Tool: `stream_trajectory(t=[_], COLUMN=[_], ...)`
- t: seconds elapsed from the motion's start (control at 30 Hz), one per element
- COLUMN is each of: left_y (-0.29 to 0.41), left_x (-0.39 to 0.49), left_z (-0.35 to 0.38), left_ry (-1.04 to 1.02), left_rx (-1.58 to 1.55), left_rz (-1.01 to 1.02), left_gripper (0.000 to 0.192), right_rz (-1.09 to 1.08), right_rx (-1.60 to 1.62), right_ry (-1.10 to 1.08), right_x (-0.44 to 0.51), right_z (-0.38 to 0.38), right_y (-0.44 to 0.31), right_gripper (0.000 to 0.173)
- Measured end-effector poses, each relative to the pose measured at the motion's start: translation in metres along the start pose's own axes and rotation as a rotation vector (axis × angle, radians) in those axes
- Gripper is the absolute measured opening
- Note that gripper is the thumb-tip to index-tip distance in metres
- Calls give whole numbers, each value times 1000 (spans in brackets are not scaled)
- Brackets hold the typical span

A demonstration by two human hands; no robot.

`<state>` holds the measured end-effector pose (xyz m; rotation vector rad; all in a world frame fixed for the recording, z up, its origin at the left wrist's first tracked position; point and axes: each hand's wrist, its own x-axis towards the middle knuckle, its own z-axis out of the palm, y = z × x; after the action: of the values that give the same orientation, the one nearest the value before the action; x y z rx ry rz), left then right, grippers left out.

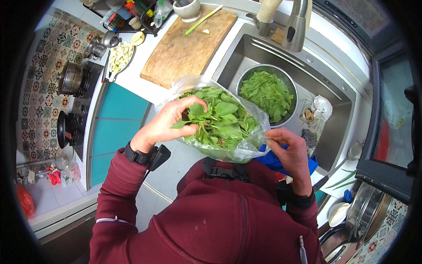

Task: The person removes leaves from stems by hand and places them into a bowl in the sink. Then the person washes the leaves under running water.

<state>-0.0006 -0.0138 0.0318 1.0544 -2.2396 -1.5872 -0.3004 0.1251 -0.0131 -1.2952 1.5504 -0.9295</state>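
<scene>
A clear plastic bag [254,145] full of green leafy vegetables [227,118] is open in front of my body. My left hand [171,122] reaches over the bag's left side with thumb and fingers around some leafy stems. On the right, my right hand [288,148] pinches the bag's edge between thumb and fingers. Behind the bag's right side, a round metal bowl [294,110] stands in the sink, holding more green leaves [267,94].
The steel sink [341,118] also holds a crumpled white plastic bag [322,108] and a scouring pad [309,138]. A wooden cutting board [184,49] carries a green stalk [204,19]. Left are a plate of chopped pale food [121,57] and a stove with a pot [70,78].
</scene>
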Motion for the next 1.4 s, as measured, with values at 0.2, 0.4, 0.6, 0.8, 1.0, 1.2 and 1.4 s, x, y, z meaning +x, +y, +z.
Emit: stream_trajectory(t=[0.2,0.4,0.6,0.8,1.0,1.2,1.4], left_y=[-20,-20,-6,-15,-10,2,-8], left_x=[8,2,-4,6,-8,-5,16], left_z=[-2,-7,-5,4,2,49,59], left_ry=[-77,74,13,282,445,225,128], left_rx=[-412,-189,-376,54,689,746,896], left_rz=[-294,-226,-271,-347,-5,304,82], left_gripper=[53,41,31,24,33,37,44], right_rz=[0,40,24,-17,-85,-305,-599], right_rx=[78,61,46,10,-142,-280,-577], right_ry=[-12,-30,-35,-45,-25,-21,-112], right_x=[1,0,2,3,3,28,62], right_z=[3,-2,-1,-1,-7,4,40], right_y=[-5,-6,-9,-10,-23,-48,-44], right_gripper=[15,13,12,13,15,20,36])
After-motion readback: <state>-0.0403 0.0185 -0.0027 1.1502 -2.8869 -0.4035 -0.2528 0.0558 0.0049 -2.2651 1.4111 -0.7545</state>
